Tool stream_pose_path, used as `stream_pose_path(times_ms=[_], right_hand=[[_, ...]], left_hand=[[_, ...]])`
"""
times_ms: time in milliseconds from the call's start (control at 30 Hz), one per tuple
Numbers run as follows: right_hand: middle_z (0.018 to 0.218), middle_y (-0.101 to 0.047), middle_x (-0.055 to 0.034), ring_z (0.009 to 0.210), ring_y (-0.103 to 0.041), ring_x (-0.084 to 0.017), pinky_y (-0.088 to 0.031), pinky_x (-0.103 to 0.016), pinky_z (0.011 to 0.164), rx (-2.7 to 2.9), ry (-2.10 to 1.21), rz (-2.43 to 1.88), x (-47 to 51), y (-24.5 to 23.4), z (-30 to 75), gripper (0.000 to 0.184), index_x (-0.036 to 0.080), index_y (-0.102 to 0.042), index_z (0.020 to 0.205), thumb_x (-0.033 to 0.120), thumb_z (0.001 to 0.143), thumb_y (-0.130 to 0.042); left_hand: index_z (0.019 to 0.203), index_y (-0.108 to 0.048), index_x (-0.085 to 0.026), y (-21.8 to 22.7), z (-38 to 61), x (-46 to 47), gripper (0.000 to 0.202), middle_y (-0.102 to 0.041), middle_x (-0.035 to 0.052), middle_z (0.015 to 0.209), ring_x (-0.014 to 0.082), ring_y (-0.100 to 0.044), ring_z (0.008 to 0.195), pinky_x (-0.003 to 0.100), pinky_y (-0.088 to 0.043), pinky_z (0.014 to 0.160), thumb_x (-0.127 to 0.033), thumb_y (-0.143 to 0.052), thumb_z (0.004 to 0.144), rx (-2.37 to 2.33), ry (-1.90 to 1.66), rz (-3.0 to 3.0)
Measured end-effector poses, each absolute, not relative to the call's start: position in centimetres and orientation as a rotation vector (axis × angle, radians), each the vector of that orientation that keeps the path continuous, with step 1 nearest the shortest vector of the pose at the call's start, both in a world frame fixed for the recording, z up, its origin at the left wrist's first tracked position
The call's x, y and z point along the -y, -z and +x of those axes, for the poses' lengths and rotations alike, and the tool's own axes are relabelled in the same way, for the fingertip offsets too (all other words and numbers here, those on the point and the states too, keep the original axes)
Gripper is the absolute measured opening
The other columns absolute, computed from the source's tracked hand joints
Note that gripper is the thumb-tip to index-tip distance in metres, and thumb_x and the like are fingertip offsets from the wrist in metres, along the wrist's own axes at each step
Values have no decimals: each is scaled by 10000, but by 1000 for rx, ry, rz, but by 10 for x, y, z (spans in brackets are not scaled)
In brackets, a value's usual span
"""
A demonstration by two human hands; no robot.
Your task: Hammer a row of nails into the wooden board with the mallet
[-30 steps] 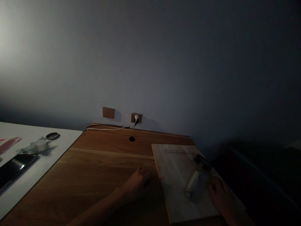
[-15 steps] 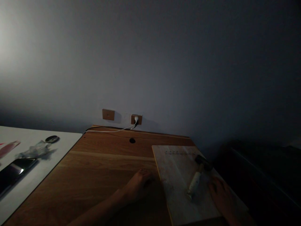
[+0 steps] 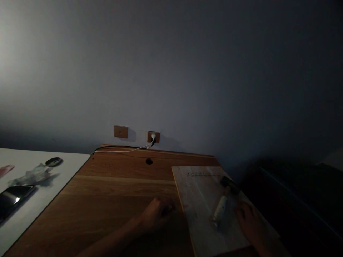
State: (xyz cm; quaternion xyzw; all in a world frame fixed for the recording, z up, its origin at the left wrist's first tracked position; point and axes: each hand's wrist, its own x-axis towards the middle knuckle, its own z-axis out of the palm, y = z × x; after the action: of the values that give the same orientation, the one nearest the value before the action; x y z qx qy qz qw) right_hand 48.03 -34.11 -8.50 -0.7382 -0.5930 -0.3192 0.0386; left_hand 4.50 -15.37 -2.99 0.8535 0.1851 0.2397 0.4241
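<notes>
Hammer (image 3: 223, 202): dark blocky head, pale rounded handle, lying flat toward the right side of a pale wooden board (image 3: 198, 192). Long axis diagonal, head pointing away and rightward, handle end nearer and leftward. Just right of the handle, right hand (image 3: 250, 223) resting on the board, fingers spread loose, gripping nothing. Left hand (image 3: 157, 212) on the brown wood-grain tabletop (image 3: 112, 192) beside the board's left edge, fingers curled under; too dim to tell whether closed on anything.
</notes>
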Motion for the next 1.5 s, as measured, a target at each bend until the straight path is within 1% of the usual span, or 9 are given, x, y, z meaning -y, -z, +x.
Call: stream_pose_path(times_ms=[167, 333, 600, 733, 833, 1000, 1167, 1300, 1500], right_hand=[[1105, -729, -184, 1055, -651, -344, -530, -453, 890, 1862, 1026, -2244, 343, 86, 482, 366, 186, -760, 839, 49, 865, -421], [1080, -728, -150, 1031, -658, -321, -536, -437, 884, 1858, 1025, -2239, 343, 88, 485, 332, 225, -748, 841, 82, 859, -449], [1090, -726, -141, 1027, -663, -326, -562, -437, 823, 1847, 954, -2286, 343, 86, 486, 282, 243, -730, 843, 136, 844, -469], [1160, -710, -156, 1070, -643, -340, -547, -457, 860, 1805, 940, -2332, 343, 87, 477, 299, 231, -729, 876, 149, 889, -441], [1187, -706, -153, 1098, -632, -346, -546, -465, 870, 1783, 917, -2348, 343, 86, 475, 289, 239, -732, 898, 142, 871, -462], [1108, -727, -139, 1060, -650, -339, -543, -445, 858, 1778, 839, -2329, 341, 85, 484, 247, 253, -732, 885, 165, 831, -508], [1065, -717, -143, 1029, -654, -335, -526, -446, 862, 1689, 794, -2316, 338, 84, 481, 256, 251, -724, 982, 213, 827, -523], [1064, -714, -130, 1018, -650, -323, -528, -441, 849, 1629, 795, -2305, 336, 85, 475, 280, 257, -703, 1033, 235, 838, -503], [1103, -725, -156, 1051, -651, -330, -529, -454, 883, 1656, 780, -2278, 337, 88, 476, 265, 226, -711, 907, 177, 870, -453]], left_hand=[[963, -710, -152, 29, 45, 152, 178, -665, 3, 735, 110, -538, 621, 195, -356, 568, -186, -565, 865, -498, -559, 2098], [986, -715, -151, 32, 46, 149, 235, -670, 1, 764, 111, -550, 649, 193, -368, 595, -116, -574, 802, -498, -610, 2076], [1010, -729, -148, 32, 46, 150, 215, -656, 7, 754, 117, -531, 640, 204, -371, 596, -186, -601, 841, -510, -614, 2072], [999, -730, -143, 28, 47, 150, 228, -633, -3, 726, 112, -515, 635, 200, -358, 586, -151, -589, 820, -524, -606, 2067], [1000, -724, -148, 29, 47, 150, 216, -631, -9, 710, 110, -515, 620, 197, -356, 574, -170, -588, 834, -519, -604, 2060], [987, -716, -144, 34, 45, 149, 196, -664, 16, 765, 123, -556, 651, 207, -380, 595, -189, -582, 852, -491, -644, 2106], [982, -717, -148, 33, 43, 150, 204, -689, 27, 816, 132, -579, 697, 212, -403, 633, -163, -573, 839, -488, -637, 2120], [981, -714, -151, 33, 44, 150, 193, -659, 7, 750, 120, -550, 653, 205, -383, 606, -180, -576, 849, -488, -648, 2116], [991, -712, -156, 34, 46, 150, 216, -642, -9, 726, 109, -515, 617, 200, -353, 575, -173, -579, 822, -503, -662, 2100]])
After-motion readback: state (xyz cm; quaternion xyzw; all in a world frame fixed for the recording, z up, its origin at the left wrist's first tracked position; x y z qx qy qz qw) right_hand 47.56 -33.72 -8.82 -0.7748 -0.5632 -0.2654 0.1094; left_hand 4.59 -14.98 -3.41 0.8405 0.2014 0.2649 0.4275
